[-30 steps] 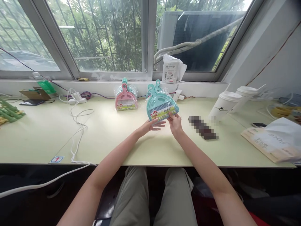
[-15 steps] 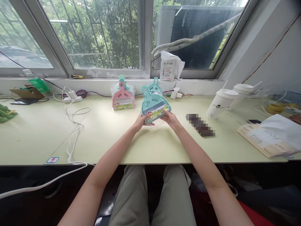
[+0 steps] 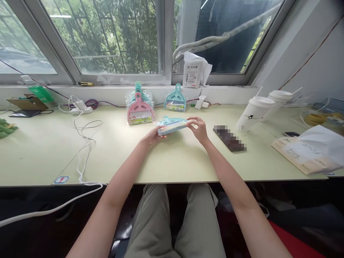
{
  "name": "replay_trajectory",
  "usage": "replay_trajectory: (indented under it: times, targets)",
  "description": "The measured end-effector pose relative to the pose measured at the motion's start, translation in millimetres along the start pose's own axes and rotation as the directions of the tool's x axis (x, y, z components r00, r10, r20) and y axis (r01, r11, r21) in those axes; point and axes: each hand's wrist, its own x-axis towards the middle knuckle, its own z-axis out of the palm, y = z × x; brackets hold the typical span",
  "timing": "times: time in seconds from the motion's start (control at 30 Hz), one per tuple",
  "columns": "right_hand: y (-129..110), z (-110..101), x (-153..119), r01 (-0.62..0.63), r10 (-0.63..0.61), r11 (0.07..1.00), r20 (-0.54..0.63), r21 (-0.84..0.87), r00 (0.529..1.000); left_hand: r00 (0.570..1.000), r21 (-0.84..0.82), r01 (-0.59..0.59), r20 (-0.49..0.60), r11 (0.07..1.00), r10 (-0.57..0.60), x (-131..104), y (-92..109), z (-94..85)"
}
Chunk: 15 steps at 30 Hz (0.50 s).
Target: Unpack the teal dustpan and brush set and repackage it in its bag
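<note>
A teal dustpan and brush set point(image 3: 172, 124) in clear wrap is held above the table, tipped back so its lower edge faces me. My left hand point(image 3: 155, 135) grips its left corner, fingers beneath. At the right corner, my right hand point(image 3: 198, 128) pinches the edge or wrapping between thumb and fingers. Behind it a second teal dustpan set point(image 3: 175, 98) leans against the wall. Left of that stands a pink dustpan set point(image 3: 140, 110), in front of a row of wrapped teal ones point(image 3: 138, 89).
White cable point(image 3: 83, 143) trails over the table from a power strip point(image 3: 80, 109) on the left. A phone-like blurred item point(image 3: 230, 139), lidded cups point(image 3: 254, 111) and a paper bag point(image 3: 306, 154) are on the right. A white package point(image 3: 194, 71) stands on the sill.
The held dustpan set has tipped from facing me to nearly flat. My right hand has moved from beneath its corner up to the edge. The dustpan behind now shows fully.
</note>
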Motion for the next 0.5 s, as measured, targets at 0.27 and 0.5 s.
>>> replay_trajectory:
  times: [0.27,0.5]
  targets:
    - [17,-1,-2,-0.147,0.163,0.985,-0.214,0.089,0.963,0.963,0.211,0.004,0.264,0.977,-0.061,-2,-13,12.3]
    - [30,9,-5,-0.45,0.457,0.785,0.091,0.426,0.885,0.988,0.394,-0.082,0.152,0.915,0.023,-7,-10,16.3]
